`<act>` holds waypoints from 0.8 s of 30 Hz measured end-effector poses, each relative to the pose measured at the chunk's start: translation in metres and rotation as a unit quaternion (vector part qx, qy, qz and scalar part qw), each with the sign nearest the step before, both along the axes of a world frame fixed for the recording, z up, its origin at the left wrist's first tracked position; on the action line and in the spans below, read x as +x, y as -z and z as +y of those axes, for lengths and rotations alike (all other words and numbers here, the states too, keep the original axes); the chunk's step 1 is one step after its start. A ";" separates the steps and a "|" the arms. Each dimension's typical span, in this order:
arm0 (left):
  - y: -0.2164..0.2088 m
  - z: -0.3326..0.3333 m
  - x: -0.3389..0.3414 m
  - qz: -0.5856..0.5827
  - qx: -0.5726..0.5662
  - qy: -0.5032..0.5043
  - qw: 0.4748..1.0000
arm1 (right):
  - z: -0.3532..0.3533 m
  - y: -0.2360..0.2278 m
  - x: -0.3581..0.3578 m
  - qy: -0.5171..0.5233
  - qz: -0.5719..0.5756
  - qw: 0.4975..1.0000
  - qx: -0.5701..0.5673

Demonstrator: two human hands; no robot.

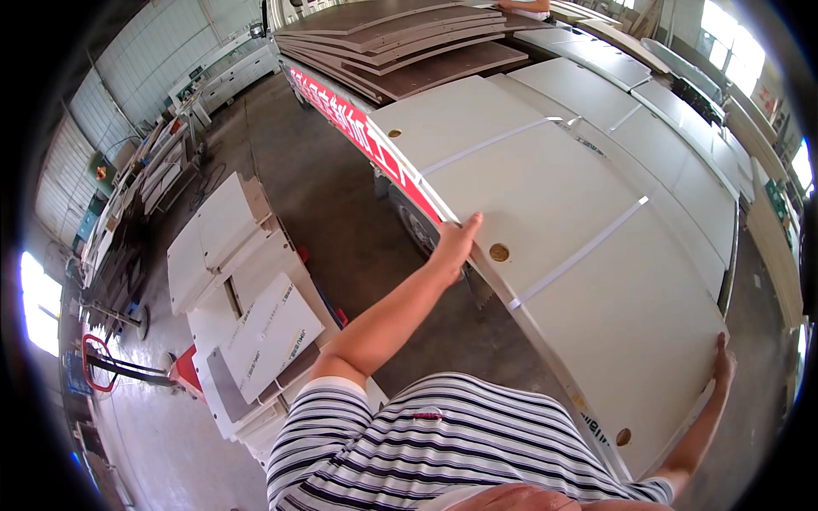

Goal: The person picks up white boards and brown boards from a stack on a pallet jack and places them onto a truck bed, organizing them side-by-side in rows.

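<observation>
On my feed, the big white board (588, 315) lies flat ahead of the wearer. Brown boards (426, 53) are stacked beyond its far end; a pile of pale boards (264, 336) sits well to its left. A red banner (362, 134) runs along its left side, and white straps (588, 244) cross it. The left hand (452, 249) touches its left edge, thumb on top; the right hand (724, 368) touches its right edge. I cannot tell how either one's hidden fingers close.
</observation>
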State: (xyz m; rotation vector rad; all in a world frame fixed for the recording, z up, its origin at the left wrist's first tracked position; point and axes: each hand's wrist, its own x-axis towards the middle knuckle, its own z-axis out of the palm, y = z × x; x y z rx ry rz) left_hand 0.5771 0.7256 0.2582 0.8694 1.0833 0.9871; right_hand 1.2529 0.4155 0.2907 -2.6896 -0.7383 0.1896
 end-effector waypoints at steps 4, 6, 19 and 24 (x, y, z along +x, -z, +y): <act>-0.001 0.005 0.023 0.087 0.014 -0.079 0.993 | 0.008 0.010 -0.015 -0.029 0.109 0.979 0.169; 0.004 0.009 0.034 0.070 0.058 -0.131 0.987 | 0.018 0.004 -0.041 -0.026 0.146 0.962 0.228; 0.010 0.041 0.099 0.214 0.165 -0.233 0.934 | 0.108 0.022 0.060 0.005 0.177 0.923 0.342; 0.042 0.075 0.114 0.252 0.136 -0.291 0.913 | 0.132 0.033 0.111 0.001 -0.041 0.984 0.176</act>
